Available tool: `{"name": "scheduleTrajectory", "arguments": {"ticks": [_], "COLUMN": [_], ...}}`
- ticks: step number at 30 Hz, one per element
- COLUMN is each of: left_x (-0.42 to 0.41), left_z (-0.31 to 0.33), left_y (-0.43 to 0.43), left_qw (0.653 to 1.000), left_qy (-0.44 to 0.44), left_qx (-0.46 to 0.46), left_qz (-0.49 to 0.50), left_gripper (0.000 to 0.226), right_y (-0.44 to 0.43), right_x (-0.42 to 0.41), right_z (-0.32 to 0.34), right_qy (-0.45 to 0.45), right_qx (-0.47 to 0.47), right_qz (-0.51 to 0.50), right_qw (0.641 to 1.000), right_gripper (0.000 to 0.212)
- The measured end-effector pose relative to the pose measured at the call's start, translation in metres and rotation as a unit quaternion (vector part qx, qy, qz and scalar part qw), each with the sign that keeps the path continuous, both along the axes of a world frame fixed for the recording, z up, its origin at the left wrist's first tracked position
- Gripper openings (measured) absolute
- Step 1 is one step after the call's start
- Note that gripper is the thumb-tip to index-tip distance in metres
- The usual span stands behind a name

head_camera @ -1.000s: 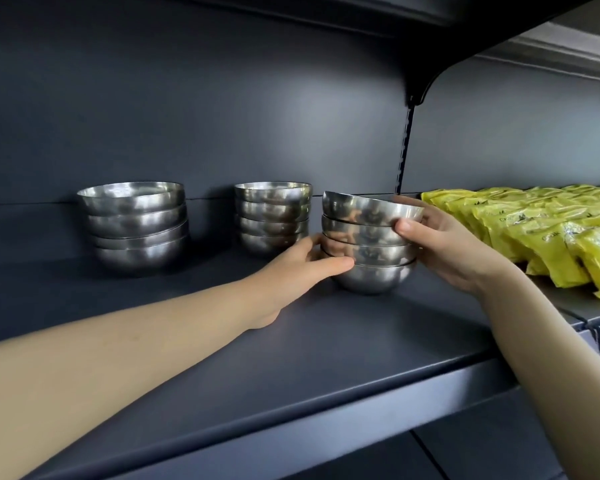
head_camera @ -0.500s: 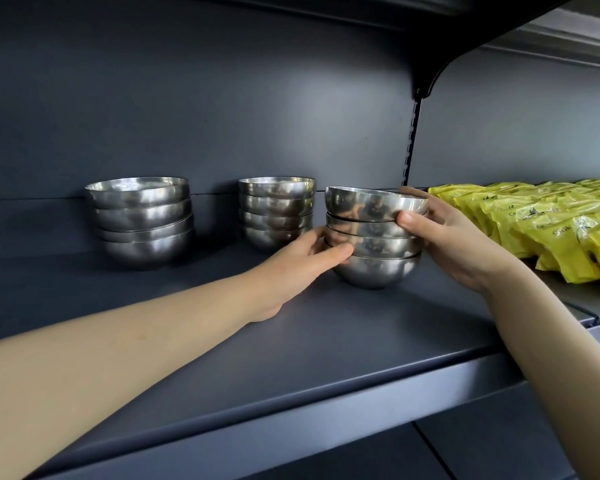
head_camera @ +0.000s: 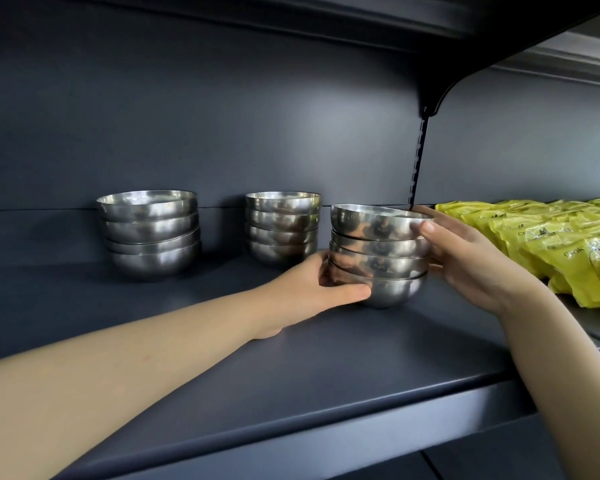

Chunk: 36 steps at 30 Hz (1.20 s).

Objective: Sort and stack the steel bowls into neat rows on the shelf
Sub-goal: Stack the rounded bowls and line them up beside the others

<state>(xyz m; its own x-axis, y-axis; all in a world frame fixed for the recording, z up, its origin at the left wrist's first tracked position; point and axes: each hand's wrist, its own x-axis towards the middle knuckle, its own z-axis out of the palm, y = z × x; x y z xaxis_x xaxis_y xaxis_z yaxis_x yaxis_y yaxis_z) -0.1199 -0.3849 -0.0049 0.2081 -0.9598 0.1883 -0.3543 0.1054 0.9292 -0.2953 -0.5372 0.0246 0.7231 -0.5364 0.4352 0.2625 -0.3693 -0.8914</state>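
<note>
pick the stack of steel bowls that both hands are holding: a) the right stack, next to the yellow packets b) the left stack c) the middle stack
A: the left hand and the right hand both grip the right stack, the one beside the yellow packets. Neither hand holds the left stack or the middle stack.

We reach both bare forearms in over the front edge of the shelf point(head_camera: 291, 375). Our left hand point(head_camera: 326, 289) cups the low left side of the stack of steel bowls point(head_camera: 378, 251), thumb across the front, fingers curled behind. Our right hand point(head_camera: 471, 258) grips the upper right side, thumb on the top bowl's rim.
</note>
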Motion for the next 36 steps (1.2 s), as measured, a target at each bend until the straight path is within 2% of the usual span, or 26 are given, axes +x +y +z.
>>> {"name": "scheduleTrajectory", "arguments": {"ticks": [3,5,10,13,17,20,24,30,31,33,34,36], "left_x": [0.002,0.001,0.000,-0.002,-0.006,0.000,0.017,0.056,0.063,0.080,0.088,0.102], "left_z": [-0.002,-0.003,-0.002,0.000,0.004,0.007,0.010,0.019,0.022,0.028,0.030,0.034], "left_y": [-0.002,-0.002,0.000,0.004,0.018,0.045,0.107,0.241,0.268,0.323,0.351,0.408], "left_qw": [1.000,1.000,1.000,0.999,0.998,0.996,0.991,0.979,0.976,0.968,0.964,0.953], "left_qy": [-0.001,-0.007,-0.022,-0.028,-0.055,-0.070,-0.090,-0.115,-0.119,-0.132,-0.140,-0.150], "left_qx": [-0.001,0.001,-0.007,-0.007,-0.002,0.001,-0.010,-0.022,-0.024,-0.026,-0.024,-0.023], "left_qz": [0.001,0.000,0.012,0.018,0.034,0.049,0.094,0.169,0.181,0.210,0.226,0.263], "left_gripper": [0.041,0.038,0.034,0.031,0.026,0.028,0.033,0.026,0.026,0.024,0.024,0.024], "right_y": [-0.001,-0.002,0.001,0.007,0.024,0.047,0.095,0.204,0.227,0.273,0.297,0.348], "right_x": [-0.003,-0.004,-0.004,-0.004,-0.002,0.006,0.030,0.095,0.108,0.136,0.149,0.176], "right_z": [0.000,-0.002,-0.002,-0.001,0.003,0.006,0.014,0.025,0.026,0.029,0.030,0.032], "right_qy": [0.003,0.009,0.017,0.009,-0.001,0.000,0.007,0.010,0.010,0.011,0.009,0.013], "right_qx": [-0.002,0.000,0.006,0.021,0.043,0.043,0.028,0.026,0.028,0.029,0.030,0.034], "right_qz": [0.025,0.027,0.018,0.033,0.034,0.044,0.075,0.154,0.166,0.190,0.201,0.230], "right_qw": [1.000,1.000,1.000,0.999,0.998,0.998,0.997,0.988,0.986,0.981,0.979,0.972], "right_gripper": [0.085,0.077,0.089,0.082,0.089,0.086,0.070,0.024,0.023,0.045,0.048,0.040]}}
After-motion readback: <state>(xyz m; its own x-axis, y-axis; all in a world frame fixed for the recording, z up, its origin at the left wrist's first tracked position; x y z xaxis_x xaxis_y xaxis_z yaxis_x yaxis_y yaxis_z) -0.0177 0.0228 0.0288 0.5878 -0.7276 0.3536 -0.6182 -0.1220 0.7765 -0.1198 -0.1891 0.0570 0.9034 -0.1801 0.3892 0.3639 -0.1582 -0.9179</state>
